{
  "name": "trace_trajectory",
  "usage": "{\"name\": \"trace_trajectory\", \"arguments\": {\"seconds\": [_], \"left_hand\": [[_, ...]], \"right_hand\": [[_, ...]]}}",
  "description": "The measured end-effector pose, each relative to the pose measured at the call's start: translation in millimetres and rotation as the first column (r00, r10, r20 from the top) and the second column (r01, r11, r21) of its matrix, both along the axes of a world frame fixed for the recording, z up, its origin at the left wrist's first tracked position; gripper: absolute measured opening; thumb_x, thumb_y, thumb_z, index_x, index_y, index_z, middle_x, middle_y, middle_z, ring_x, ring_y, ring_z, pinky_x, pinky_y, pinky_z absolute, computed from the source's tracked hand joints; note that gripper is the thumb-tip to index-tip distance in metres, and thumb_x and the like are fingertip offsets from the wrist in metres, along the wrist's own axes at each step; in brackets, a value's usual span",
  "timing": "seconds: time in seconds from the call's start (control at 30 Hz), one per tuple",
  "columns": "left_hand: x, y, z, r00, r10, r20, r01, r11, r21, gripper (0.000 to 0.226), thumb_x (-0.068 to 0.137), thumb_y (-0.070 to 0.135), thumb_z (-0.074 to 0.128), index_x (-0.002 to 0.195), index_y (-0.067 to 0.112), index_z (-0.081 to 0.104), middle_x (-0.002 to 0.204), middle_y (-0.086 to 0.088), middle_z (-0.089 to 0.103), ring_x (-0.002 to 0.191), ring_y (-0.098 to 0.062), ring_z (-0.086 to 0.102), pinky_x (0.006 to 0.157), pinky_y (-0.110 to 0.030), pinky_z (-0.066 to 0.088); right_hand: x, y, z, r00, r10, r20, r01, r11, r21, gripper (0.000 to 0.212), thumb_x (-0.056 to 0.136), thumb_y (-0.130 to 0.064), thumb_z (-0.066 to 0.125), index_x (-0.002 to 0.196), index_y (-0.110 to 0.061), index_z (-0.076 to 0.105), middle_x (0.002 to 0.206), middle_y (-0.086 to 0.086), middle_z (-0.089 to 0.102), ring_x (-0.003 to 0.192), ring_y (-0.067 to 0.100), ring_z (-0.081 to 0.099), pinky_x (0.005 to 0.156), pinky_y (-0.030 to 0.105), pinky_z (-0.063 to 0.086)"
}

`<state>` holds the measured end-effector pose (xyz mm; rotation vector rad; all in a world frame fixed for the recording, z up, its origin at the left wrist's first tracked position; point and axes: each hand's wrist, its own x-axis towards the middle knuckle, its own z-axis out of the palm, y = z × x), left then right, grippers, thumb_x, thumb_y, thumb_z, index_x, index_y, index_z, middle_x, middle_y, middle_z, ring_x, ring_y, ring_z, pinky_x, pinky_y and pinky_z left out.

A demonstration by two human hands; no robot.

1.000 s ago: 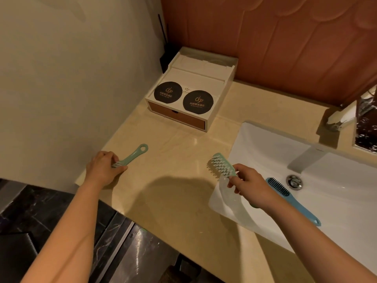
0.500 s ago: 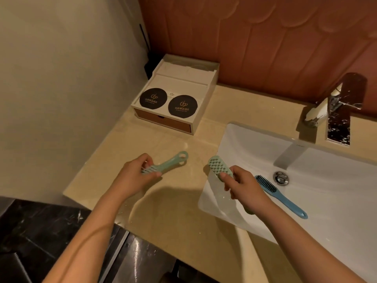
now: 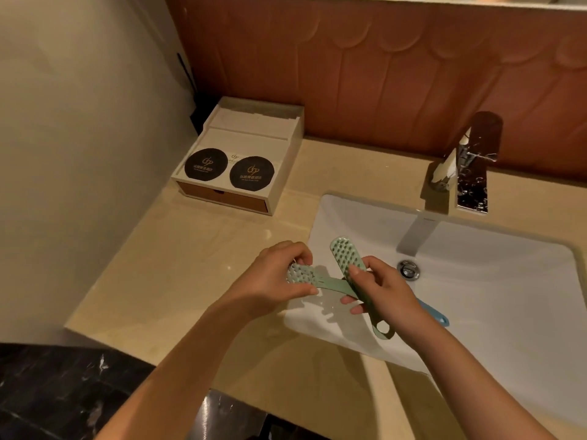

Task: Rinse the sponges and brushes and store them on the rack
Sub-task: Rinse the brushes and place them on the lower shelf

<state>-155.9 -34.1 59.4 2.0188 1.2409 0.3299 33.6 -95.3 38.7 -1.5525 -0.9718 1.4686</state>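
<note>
My left hand (image 3: pixel 279 277) grips the bristle end of a pale green brush (image 3: pixel 330 284), whose handle points right and crosses under a second green brush (image 3: pixel 346 262). My right hand (image 3: pixel 384 290) holds that second brush by the middle, bristle head up and away, looped handle end toward me. Both brushes hang over the left rim of the white sink (image 3: pixel 476 249). A blue brush (image 3: pixel 435 312) lies in the basin, mostly hidden behind my right wrist. No sponge or rack is in view.
A chrome faucet (image 3: pixel 470 166) stands behind the basin, with no water running, and the drain (image 3: pixel 408 269) sits below it. A white amenity box (image 3: pixel 241 160) with two black round labels occupies the back left corner of the beige counter (image 3: pixel 178 274). Walls close off the left and back.
My left hand has carried its green brush rightward from the counter to the sink's edge, where it now crosses the brush in my right hand. The view has shifted right.
</note>
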Motion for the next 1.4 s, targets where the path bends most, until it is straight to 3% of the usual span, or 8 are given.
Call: {"name": "trace_trajectory", "arguments": {"seconds": [0.13, 0.23, 0.33, 0.53, 0.7, 0.9, 1.07, 1.4], "left_hand": [[15, -7, 2, 0.953, 0.183, 0.243, -0.162, 0.981, -0.104, 0.039, 0.072, 0.015, 0.078, 0.099, 0.029, 0.054, 0.104, 0.009, 0.053, 0.088, -0.002, 0.056, 0.074, -0.01, 0.047], [34, -13, 7, 0.71, 0.516, 0.479, -0.262, 0.825, -0.501, 0.026, 0.085, 0.008, 0.063, 0.109, 0.015, 0.055, 0.104, -0.001, 0.061, 0.086, -0.002, 0.064, 0.075, -0.02, 0.056], [56, -20, -1, 0.551, 0.699, 0.456, -0.139, 0.616, -0.776, 0.026, 0.092, 0.018, 0.053, 0.118, 0.016, 0.054, 0.107, -0.002, 0.064, 0.101, -0.012, 0.06, 0.085, -0.026, 0.05], [105, -35, -21, 0.516, 0.737, 0.437, -0.116, 0.565, -0.817, 0.013, 0.096, 0.019, 0.046, 0.103, 0.023, 0.056, 0.109, -0.004, 0.063, 0.1, -0.012, 0.06, 0.08, -0.024, 0.047], [130, -39, -20, 0.679, 0.592, 0.434, -0.203, 0.72, -0.664, 0.018, 0.095, 0.02, 0.05, 0.111, 0.02, 0.057, 0.112, -0.003, 0.061, 0.107, -0.018, 0.057, 0.078, -0.02, 0.05], [161, -50, -13, 0.936, 0.197, 0.293, -0.11, 0.951, -0.289, 0.028, 0.091, 0.02, 0.057, 0.119, 0.016, 0.058, 0.115, 0.001, 0.061, 0.099, -0.006, 0.056, 0.063, 0.001, 0.043], [197, -64, -11, 0.98, -0.01, 0.2, 0.025, 0.997, -0.074, 0.021, 0.087, 0.02, 0.062, 0.108, 0.016, 0.065, 0.094, 0.009, 0.06, 0.082, -0.002, 0.054, 0.067, 0.0, 0.038], [291, -98, -12, 0.893, 0.176, 0.414, 0.029, 0.896, -0.443, 0.034, 0.086, 0.012, 0.063, 0.107, 0.031, 0.045, 0.088, -0.001, 0.07, 0.076, -0.004, 0.066, 0.067, -0.027, 0.053]], "right_hand": [[10, -4, 1, 0.99, -0.137, 0.022, 0.136, 0.989, 0.052, 0.015, 0.094, -0.026, 0.05, 0.095, -0.016, 0.06, 0.081, -0.001, 0.07, 0.066, 0.013, 0.067, 0.061, 0.024, 0.054], [18, -6, -4, 0.952, -0.295, -0.082, 0.297, 0.955, 0.015, 0.016, 0.094, -0.026, 0.049, 0.092, -0.014, 0.06, 0.075, 0.002, 0.068, 0.069, 0.019, 0.065, 0.064, 0.028, 0.05], [21, -9, -8, 0.91, -0.386, -0.152, 0.387, 0.922, -0.025, 0.015, 0.094, -0.025, 0.051, 0.091, -0.015, 0.061, 0.074, 0.001, 0.069, 0.074, 0.021, 0.065, 0.066, 0.029, 0.05], [29, -26, -14, 0.927, -0.369, -0.071, 0.371, 0.929, 0.013, 0.014, 0.093, -0.027, 0.051, 0.094, -0.018, 0.062, 0.083, 0.008, 0.071, 0.076, 0.018, 0.067, 0.067, 0.03, 0.052], [66, -46, -23, 0.888, -0.419, 0.191, 0.399, 0.907, 0.134, 0.013, 0.091, -0.025, 0.055, 0.101, -0.022, 0.064, 0.099, -0.003, 0.061, 0.088, 0.011, 0.059, 0.069, 0.02, 0.046], [130, -75, -23, 0.707, -0.561, 0.431, 0.468, 0.828, 0.31, 0.015, 0.085, -0.027, 0.064, 0.097, -0.034, 0.06, 0.092, -0.009, 0.061, 0.088, 0.014, 0.053, 0.086, 0.047, 0.047], [174, -97, -26, 0.728, -0.549, 0.412, 0.481, 0.836, 0.265, 0.031, 0.084, -0.019, 0.066, 0.114, -0.017, 0.064, 0.107, 0.003, 0.065, 0.101, 0.016, 0.056, 0.08, 0.014, 0.04], [261, -154, -12, 0.676, -0.73, 0.1, 0.678, 0.67, 0.302, 0.018, 0.089, -0.011, 0.057, 0.105, -0.019, 0.055, 0.075, -0.005, 0.058, 0.065, -0.005, 0.056, 0.064, 0.008, 0.045]]}}
